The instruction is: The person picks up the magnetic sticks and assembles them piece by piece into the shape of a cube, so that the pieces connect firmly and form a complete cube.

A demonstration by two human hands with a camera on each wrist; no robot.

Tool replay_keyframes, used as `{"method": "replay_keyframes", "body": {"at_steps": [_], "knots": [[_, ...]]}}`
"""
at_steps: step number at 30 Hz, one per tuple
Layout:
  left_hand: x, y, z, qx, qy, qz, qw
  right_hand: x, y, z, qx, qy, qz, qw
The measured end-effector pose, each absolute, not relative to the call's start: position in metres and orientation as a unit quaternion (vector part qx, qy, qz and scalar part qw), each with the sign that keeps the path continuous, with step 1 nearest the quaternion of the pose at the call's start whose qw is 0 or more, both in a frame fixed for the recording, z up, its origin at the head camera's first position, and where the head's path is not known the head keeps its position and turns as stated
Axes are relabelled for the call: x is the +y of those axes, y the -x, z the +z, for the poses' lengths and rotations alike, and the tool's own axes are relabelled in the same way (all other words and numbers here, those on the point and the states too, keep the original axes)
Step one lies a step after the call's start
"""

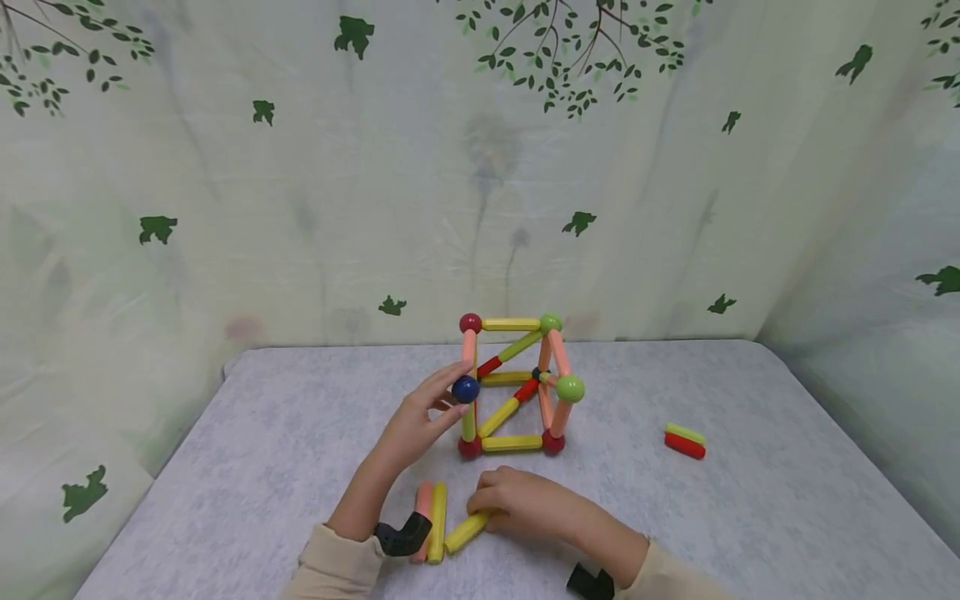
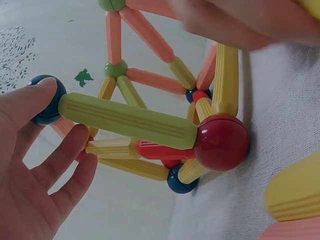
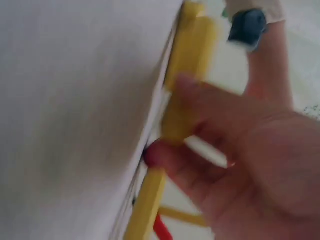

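Observation:
A cube-like frame of coloured rods and balls stands on the table. My left hand (image 1: 411,427) grips the dark blue ball (image 1: 466,389) at its front left, thumb on one side of the ball. That ball sits on a light green rod (image 2: 127,120), which rises from a red ball (image 2: 221,142) at the frame's base. Lower down, in front of the frame, my right hand (image 1: 534,505) pinches a yellow rod (image 1: 465,533) by one end. The same rod is blurred in the right wrist view, between thumb and fingers.
Beside the left wrist lie a loose yellow rod (image 1: 437,523) and a pink rod (image 1: 422,533), side by side. Off to the right lie a short red rod (image 1: 685,446) and a green one (image 1: 686,432). A leaf-patterned curtain (image 1: 337,208) hangs behind the table.

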State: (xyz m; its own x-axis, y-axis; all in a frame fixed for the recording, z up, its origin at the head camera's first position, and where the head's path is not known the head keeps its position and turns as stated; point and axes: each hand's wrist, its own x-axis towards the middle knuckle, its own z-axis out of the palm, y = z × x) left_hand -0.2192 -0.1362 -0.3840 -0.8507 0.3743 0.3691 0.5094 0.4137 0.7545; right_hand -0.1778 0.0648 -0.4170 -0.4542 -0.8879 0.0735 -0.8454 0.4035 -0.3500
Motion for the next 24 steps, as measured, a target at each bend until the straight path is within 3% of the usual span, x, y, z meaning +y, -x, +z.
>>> {"method": "replay_keyframes", "body": {"at_steps": [3, 11, 24], "knots": [[-0.135, 0.218, -0.385, -0.847, 0.249, -0.464, 0.073, 0.075, 0.179, -0.399, 0.833, 0.511, -0.211, 0.023], [-0.134, 0.217, -0.383, -0.843, 0.255, -0.467, 0.08, 0.11, 0.2, -0.36, 0.815, 0.45, -0.272, -0.244], [-0.132, 0.218, -0.385, -0.837, 0.258, -0.474, 0.09, 0.121, 0.22, -0.364, 0.846, 0.377, -0.265, -0.268]]}}
